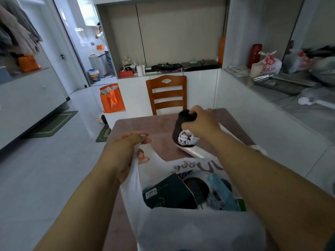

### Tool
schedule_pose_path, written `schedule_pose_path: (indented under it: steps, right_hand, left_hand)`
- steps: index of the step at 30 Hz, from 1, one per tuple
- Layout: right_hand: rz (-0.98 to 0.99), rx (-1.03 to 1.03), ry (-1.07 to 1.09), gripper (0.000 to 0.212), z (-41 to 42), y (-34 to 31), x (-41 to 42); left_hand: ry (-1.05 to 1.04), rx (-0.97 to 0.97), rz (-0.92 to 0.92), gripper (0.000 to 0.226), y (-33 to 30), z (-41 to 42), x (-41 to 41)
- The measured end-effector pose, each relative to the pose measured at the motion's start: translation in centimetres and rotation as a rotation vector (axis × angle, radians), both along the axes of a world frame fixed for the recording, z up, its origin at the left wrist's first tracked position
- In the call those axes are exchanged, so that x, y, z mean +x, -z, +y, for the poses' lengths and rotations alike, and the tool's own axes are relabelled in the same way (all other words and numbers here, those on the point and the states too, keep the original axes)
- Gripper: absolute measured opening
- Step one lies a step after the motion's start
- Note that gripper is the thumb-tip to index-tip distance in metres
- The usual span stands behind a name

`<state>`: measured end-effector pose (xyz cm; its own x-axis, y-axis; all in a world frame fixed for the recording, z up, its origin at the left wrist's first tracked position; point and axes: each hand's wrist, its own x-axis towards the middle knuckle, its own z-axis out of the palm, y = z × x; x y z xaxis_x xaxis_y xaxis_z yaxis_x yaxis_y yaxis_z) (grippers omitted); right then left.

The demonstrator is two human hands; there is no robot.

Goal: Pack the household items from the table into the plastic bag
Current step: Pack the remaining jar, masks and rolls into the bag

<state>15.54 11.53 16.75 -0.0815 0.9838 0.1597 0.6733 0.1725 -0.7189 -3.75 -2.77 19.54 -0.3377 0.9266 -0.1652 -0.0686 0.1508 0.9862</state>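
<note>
A white plastic bag (181, 230) stands open at the near edge of the pinkish table (159, 142). Inside it lie a dark green box (168, 194), a round black item (196, 187) and a light blue packet (221, 192). My left hand (125, 153) pinches the bag's left handle and holds the mouth open. My right hand (201, 122) grips a black bundle with a white patterned end (181, 134), just above a flat white object (194, 152) lying on the table beyond the bag.
A wooden chair (166, 94) stands at the table's far side. White cabinets run behind it and along the right, where a metal tray (279, 83) and bags sit on the counter. An orange tote (111, 98) stands on the floor at left. A person is in the far doorway.
</note>
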Motion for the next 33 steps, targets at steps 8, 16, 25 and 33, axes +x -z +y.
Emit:
schedule_pose_path:
  steps: [8,16,25,33]
  right_hand:
    - [-0.412,0.010,-0.337,0.045,-9.4,-5.9,3.2]
    - [-0.605,-0.215,-0.320,0.048,-12.7,-2.1,4.2]
    - [-0.161,-0.345,0.002,0.074,-11.1,-0.9,6.2]
    - [0.553,0.030,-0.046,0.052,-9.7,-7.5,4.7]
  left_hand:
    - [-0.016,-0.030,0.091,0.013,-1.2,-1.6,0.8]
    - [-0.045,-0.034,0.099,0.012,-1.1,-3.6,1.8]
    - [-0.079,0.002,0.277,0.031,0.2,-2.7,1.6]
    - [-0.179,0.139,0.219,0.030,-3.6,1.1,0.7]
